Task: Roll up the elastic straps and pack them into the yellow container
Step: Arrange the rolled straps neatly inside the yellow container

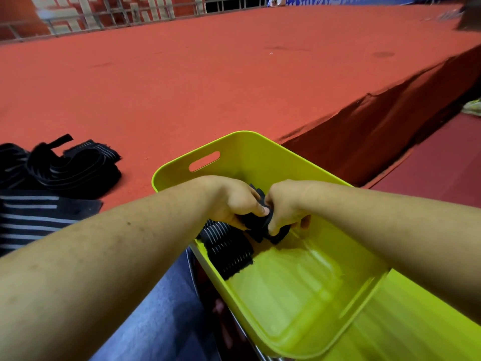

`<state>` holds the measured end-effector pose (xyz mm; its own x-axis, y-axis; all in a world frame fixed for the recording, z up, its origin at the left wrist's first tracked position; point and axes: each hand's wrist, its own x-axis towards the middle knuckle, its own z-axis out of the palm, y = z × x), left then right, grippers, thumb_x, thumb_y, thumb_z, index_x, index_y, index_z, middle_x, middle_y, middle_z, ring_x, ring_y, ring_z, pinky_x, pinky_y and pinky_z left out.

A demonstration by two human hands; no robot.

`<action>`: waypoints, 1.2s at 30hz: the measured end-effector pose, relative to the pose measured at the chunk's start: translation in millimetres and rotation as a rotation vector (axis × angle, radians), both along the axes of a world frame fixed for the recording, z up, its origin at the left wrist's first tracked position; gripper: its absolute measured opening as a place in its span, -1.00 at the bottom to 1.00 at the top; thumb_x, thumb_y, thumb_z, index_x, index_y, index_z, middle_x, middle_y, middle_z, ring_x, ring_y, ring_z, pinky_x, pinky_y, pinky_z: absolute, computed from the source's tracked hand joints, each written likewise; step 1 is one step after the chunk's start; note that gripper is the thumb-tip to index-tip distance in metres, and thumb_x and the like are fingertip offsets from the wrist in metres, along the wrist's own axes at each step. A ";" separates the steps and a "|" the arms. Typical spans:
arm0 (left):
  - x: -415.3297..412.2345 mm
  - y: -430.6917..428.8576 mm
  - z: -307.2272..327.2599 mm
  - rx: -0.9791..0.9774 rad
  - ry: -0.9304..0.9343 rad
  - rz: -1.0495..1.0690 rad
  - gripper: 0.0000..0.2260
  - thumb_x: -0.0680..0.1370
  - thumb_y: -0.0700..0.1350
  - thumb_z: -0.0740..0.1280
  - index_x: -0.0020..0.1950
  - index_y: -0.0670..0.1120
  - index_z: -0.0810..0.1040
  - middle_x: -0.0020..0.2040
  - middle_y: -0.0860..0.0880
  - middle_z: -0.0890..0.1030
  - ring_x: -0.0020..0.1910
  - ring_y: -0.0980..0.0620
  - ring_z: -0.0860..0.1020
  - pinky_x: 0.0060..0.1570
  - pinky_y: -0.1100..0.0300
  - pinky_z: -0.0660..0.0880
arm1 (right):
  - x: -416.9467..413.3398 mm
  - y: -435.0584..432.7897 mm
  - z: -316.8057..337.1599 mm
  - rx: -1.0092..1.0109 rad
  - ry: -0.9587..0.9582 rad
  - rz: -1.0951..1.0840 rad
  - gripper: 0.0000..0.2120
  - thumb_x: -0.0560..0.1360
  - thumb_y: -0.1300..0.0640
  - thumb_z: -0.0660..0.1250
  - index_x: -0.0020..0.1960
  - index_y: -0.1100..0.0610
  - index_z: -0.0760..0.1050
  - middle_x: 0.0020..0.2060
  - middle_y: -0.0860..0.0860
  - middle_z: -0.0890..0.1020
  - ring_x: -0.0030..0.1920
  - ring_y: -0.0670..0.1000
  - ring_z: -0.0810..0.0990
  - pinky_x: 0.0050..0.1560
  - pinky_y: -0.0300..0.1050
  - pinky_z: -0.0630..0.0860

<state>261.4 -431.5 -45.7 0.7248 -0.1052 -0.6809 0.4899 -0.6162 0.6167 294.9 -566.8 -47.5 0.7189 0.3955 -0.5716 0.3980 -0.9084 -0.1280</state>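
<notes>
The yellow container (260, 152) sits in front of me, tilted, with a handle slot in its far wall. Inside it, both hands hold one rolled black elastic strap (256, 225). My left hand (234, 201) grips the roll from the left with its thumb on top. My right hand (286, 204) curls round it from the right. Another rolled black strap with white stripes (229, 250) lies against the container's left inner wall. Loose unrolled black straps (59, 165) lie in a pile on the red surface at the left.
A flat black strap with grey stripes (33, 217) lies at the far left, below the pile. The red platform (208, 74) drops off at an edge to the right of the container. My leg in blue jeans (161, 308) is below the container. A railing runs along the back.
</notes>
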 end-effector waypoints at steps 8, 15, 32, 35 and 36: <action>4.4 -2.9 -5.4 0.324 -0.121 -0.111 -0.66 0.73 -0.15 0.07 0.47 -0.09 0.46 0.31 -0.14 0.55 0.10 -0.08 0.58 0.17 0.03 0.61 | -18.2 1.9 8.4 -0.338 -0.137 0.259 -0.72 0.52 -0.01 0.51 0.08 0.13 0.53 -0.23 0.02 0.53 -0.38 0.02 0.52 -0.35 -0.09 0.56; 4.7 -8.3 5.6 0.703 -0.189 -0.484 -0.58 0.70 -0.22 0.08 0.55 -0.04 0.40 0.45 -0.17 0.37 0.21 -0.13 0.43 0.33 -0.08 0.46 | -19.2 3.4 -6.2 -0.309 -0.247 0.362 -0.80 0.61 0.28 0.36 0.10 0.09 0.36 -0.23 0.03 0.31 -0.05 0.15 0.45 -0.08 -0.01 0.48; 13.1 8.0 2.0 0.553 -0.248 -0.347 -0.52 0.65 -0.29 0.16 0.54 0.03 0.42 0.41 -0.05 0.54 0.29 -0.12 0.56 0.29 -0.04 0.57 | -16.1 3.5 -23.0 -0.194 -0.262 0.428 -0.82 0.46 0.11 0.49 0.01 0.07 0.55 -0.27 -0.01 0.44 -0.19 0.13 0.54 -0.24 -0.08 0.47; 20.4 10.1 -0.2 0.645 -0.288 -0.320 -0.66 0.65 -0.21 0.25 0.43 -0.10 0.54 0.29 -0.12 0.64 0.22 -0.15 0.63 0.25 -0.06 0.60 | -16.4 5.3 -24.5 -0.195 -0.263 0.414 -0.79 0.44 0.11 0.51 0.05 0.10 0.61 -0.27 0.00 0.47 -0.20 0.13 0.56 -0.25 -0.07 0.50; 23.2 10.2 0.6 0.660 -0.288 -0.317 -0.69 0.66 -0.16 0.29 0.40 -0.11 0.57 0.24 -0.11 0.67 0.19 -0.13 0.66 0.23 -0.04 0.62 | -16.5 6.1 -24.4 -0.200 -0.256 0.414 -0.77 0.44 0.11 0.51 0.07 0.11 0.62 -0.27 0.01 0.47 -0.20 0.12 0.56 -0.26 -0.07 0.51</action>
